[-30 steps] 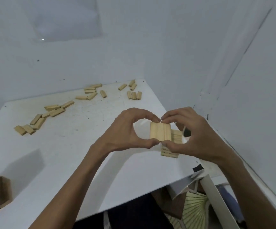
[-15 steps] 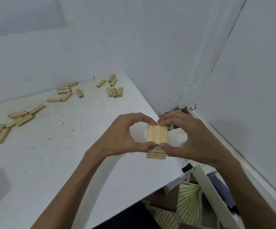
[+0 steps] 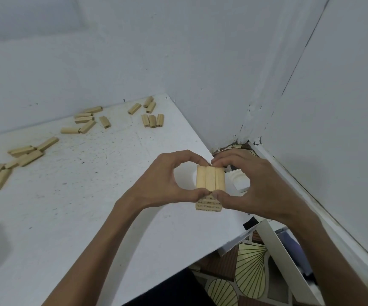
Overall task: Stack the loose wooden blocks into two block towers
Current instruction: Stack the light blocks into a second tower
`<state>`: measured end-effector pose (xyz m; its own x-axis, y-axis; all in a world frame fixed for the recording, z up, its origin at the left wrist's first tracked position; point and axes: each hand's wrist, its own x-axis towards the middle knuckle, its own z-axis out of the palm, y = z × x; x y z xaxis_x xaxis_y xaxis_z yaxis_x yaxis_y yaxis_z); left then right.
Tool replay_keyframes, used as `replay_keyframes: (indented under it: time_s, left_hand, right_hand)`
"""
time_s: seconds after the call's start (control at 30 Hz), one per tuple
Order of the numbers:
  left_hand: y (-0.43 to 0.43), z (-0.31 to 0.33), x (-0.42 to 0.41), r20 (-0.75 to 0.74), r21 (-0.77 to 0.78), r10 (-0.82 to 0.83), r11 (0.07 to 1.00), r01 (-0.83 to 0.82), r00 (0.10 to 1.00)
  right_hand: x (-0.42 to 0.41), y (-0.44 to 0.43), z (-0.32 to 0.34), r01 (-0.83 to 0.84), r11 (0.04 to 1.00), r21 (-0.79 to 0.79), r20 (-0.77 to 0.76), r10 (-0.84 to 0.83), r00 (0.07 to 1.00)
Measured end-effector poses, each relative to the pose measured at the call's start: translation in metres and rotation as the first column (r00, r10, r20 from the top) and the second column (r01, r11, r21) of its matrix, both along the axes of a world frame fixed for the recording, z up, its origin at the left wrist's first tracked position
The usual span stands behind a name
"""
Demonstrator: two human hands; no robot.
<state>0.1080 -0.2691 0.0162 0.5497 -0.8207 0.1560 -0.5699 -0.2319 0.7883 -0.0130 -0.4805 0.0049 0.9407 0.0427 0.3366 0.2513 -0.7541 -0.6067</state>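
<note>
While pinched at top layer by thumb and fingertips of left hand (image 3: 163,186) and right hand (image 3: 262,191), block tower (image 3: 209,180) near three o'clock edge of bench (image 3: 90,217). Light, stiff, smooth wood, probably easily toppled; best squeezed at block ends. Loose blocks (image 3: 87,127) scattered toward eleven o'clock.

block tower (image 3: 210,183): pale bare-looking wood, matt, smooth faces; dark printed marks on block ends
loose blocks (image 3: 69,130): same pale wood, matt
table (image 3: 79,206): white top, prob. laminate, matt; scuffed, dark specks + scratches
wall (image 3: 178,51): white paint, matt, slightly uneven; cracked/flaking at corner
floor (image 3: 251,268): tile, brown w/ cream fan pattern, slight sheen
</note>
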Motion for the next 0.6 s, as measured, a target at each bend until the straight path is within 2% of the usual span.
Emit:
replay_keyframes:
  time_s: [0.6]
  left_hand:
    - [-0.0031, -0.0012, -0.0006, -0.010, -0.007, -0.025, 1.000, 0.025, 1.000]
  right_hand:
    - [-0.0018, -0.0010, -0.0073, 0.023, 1.000, 0.016, -0.014, -0.022, 1.000]
